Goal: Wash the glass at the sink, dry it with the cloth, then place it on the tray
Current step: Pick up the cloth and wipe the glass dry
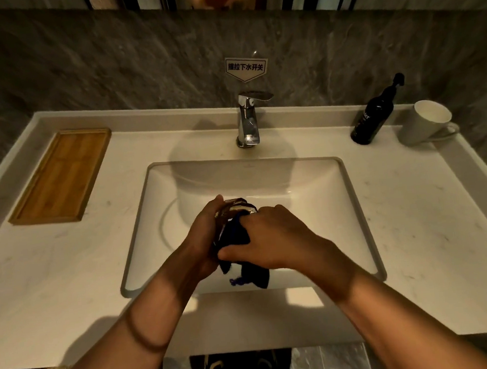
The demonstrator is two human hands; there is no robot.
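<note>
Left hand (202, 235) gripping the glass (234, 210), right hand (273, 237) rubbing with dark blue cloth (235, 238) over the sink (356, 204); drying now, next carrying to bamboo tray (62, 176), bench's far-left corner.

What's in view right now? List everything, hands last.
glass: one, clear, held over the basin, mostly hidden
cloth: one, dark blue, wrapped around the glass
tray: one, wooden, back left of counter
sink: one, white, centre
faucet: one, chrome, behind the basin
sign: one, white, on wall above faucet
pump bottle: one, black, back right
mug: one, white, right of the bottle
left hand: gripping the glass
right hand: pressing the cloth on the glass
</note>
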